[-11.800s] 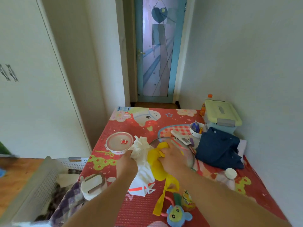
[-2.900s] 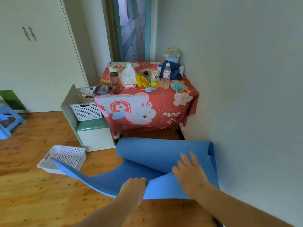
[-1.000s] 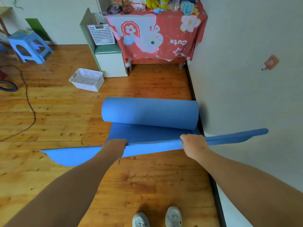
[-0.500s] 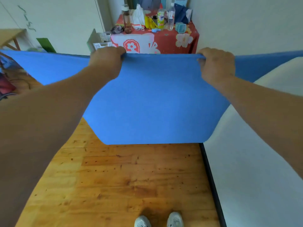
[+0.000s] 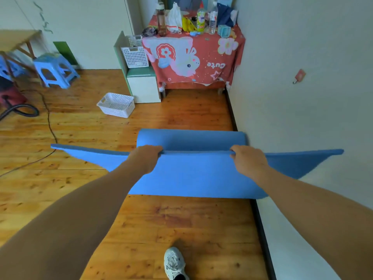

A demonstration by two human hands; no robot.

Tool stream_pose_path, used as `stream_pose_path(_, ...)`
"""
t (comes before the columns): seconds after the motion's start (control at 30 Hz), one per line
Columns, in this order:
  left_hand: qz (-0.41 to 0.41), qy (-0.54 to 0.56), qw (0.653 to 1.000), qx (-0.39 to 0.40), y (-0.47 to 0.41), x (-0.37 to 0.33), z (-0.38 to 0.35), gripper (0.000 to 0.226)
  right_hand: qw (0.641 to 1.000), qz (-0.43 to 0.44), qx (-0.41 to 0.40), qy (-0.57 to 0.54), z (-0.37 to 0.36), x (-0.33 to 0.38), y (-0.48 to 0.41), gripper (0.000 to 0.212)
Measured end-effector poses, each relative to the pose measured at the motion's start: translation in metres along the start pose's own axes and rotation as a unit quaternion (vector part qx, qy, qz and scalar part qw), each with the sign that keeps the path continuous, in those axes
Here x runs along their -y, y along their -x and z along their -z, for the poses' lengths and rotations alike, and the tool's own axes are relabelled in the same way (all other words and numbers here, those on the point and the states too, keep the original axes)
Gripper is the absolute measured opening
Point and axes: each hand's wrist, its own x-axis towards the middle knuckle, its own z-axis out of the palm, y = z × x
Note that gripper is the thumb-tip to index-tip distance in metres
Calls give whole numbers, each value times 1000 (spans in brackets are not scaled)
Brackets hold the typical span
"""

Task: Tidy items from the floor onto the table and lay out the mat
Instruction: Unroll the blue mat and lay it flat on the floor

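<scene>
A blue foam mat [image 5: 193, 176] is partly unrolled above the wooden floor; its rolled part [image 5: 191, 138] lies on the floor by the right wall. My left hand [image 5: 146, 157] and my right hand [image 5: 247, 158] both grip the mat's free end edge, held up at about knee height, with the corners sticking out to either side. At the far end stands the table [image 5: 193, 59] under a red cartoon cloth, carrying bottles [image 5: 200, 19], a white bag [image 5: 174, 19] and other items.
A white basket [image 5: 116, 105] lies on the floor left of the table, beside a green-and-white cabinet [image 5: 142, 83] bearing another basket. Blue stools [image 5: 55, 70] and a black cable [image 5: 48, 118] are at the left. The wall runs along the right. One shoe [image 5: 174, 263] shows below.
The mat's end was lifted high in front of my face half a second ago; both hands have now lowered it, so the rolled part and the floor show again. I have stepped back.
</scene>
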Motion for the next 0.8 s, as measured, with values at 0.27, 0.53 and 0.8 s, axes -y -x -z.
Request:
stream_pose_path(0.27, 16, 24, 982, 188, 125, -52, -73, 33, 991, 12, 134, -24, -72, -1, 124, 26)
stream_pose_path(0.53, 17, 59, 984, 165, 186, -50, -105, 32, 997, 6, 78, -14, -85, 15, 183, 25)
stream_pose_path(0.8, 17, 77, 993, 85, 188, -37, -71, 22, 1000, 21, -5, 6, -51, 26, 185, 26)
